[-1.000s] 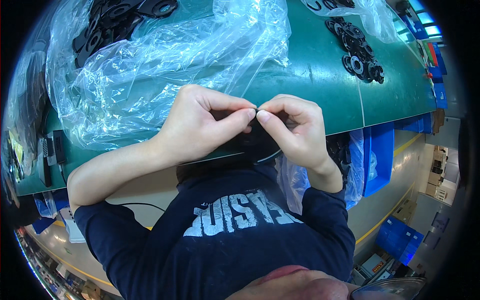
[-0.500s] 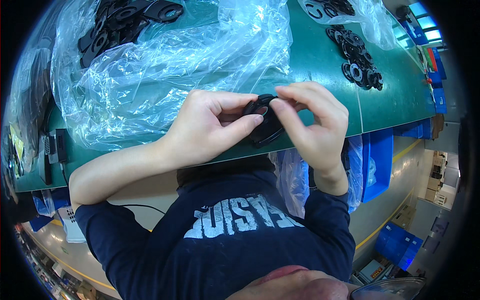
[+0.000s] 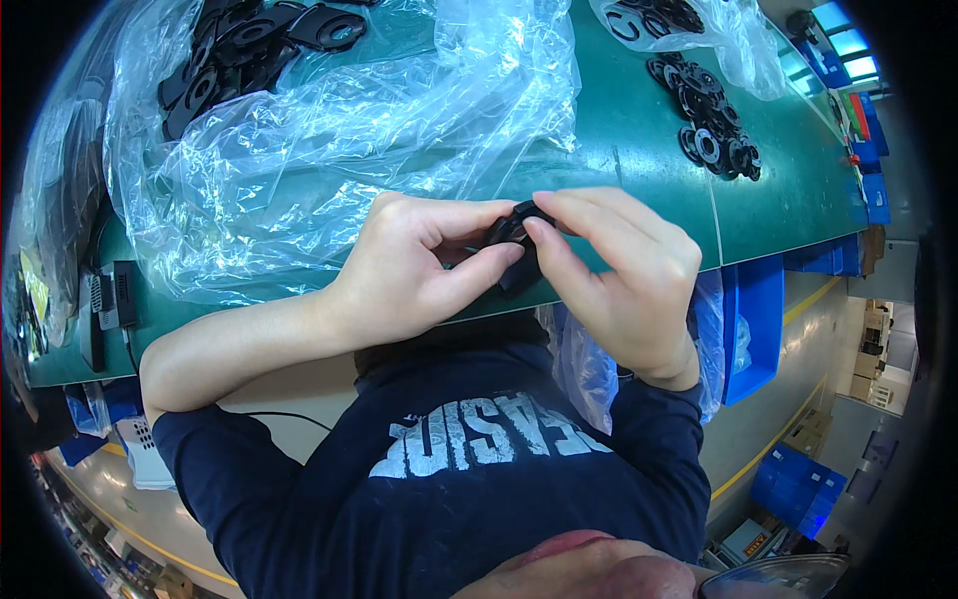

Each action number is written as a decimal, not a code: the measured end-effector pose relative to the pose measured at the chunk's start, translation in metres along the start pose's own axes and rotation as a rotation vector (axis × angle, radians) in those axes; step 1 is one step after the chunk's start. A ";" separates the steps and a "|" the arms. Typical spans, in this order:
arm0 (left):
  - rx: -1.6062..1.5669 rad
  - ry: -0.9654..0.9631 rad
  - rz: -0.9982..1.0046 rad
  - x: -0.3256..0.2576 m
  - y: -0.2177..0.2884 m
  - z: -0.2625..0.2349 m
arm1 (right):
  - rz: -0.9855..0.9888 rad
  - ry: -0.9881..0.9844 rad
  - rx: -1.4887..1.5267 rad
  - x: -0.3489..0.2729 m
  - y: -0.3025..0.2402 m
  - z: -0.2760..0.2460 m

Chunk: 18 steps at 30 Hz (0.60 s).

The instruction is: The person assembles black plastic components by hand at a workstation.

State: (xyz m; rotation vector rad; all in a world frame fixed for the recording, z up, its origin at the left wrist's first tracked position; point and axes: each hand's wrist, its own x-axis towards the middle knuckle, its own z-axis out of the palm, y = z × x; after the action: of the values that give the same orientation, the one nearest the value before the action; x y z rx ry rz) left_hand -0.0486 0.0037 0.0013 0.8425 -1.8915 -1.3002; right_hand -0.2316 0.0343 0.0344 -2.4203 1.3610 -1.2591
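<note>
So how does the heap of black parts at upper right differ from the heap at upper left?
The upper-right black parts lie bare on the green table; the upper-left black parts rest on crumpled clear plastic sheeting. The right heap is a tight narrow cluster, the left one spreads wider. Both hold flat black pieces with round holes.

Right behind the two hands lies a big crinkly clear plastic sheet [image 3: 339, 150], covering most of the green table [image 3: 639, 150] on the left. A pile of black rings [image 3: 714, 125] sits far right, and more black parts [image 3: 249, 50] lie far left. Between sheet and rings, a bare green strip leaves room to reach.
</note>
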 end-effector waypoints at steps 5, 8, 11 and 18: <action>-0.025 -0.017 0.018 0.001 0.001 0.001 | -0.013 0.054 0.010 -0.003 0.002 0.002; -0.194 -0.020 -0.050 0.002 -0.005 0.003 | -0.038 0.091 0.041 -0.003 0.006 0.004; -0.382 -0.032 -0.124 0.004 -0.006 0.001 | 0.205 0.150 0.240 -0.006 0.010 0.005; -0.528 -0.135 -0.146 0.009 -0.004 -0.001 | 0.361 0.051 0.504 -0.014 0.024 0.005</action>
State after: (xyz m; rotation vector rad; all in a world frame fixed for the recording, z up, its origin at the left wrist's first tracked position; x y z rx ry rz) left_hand -0.0520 -0.0050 -0.0003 0.6315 -1.4865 -1.8733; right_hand -0.2475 0.0288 0.0122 -1.7332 1.2308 -1.3653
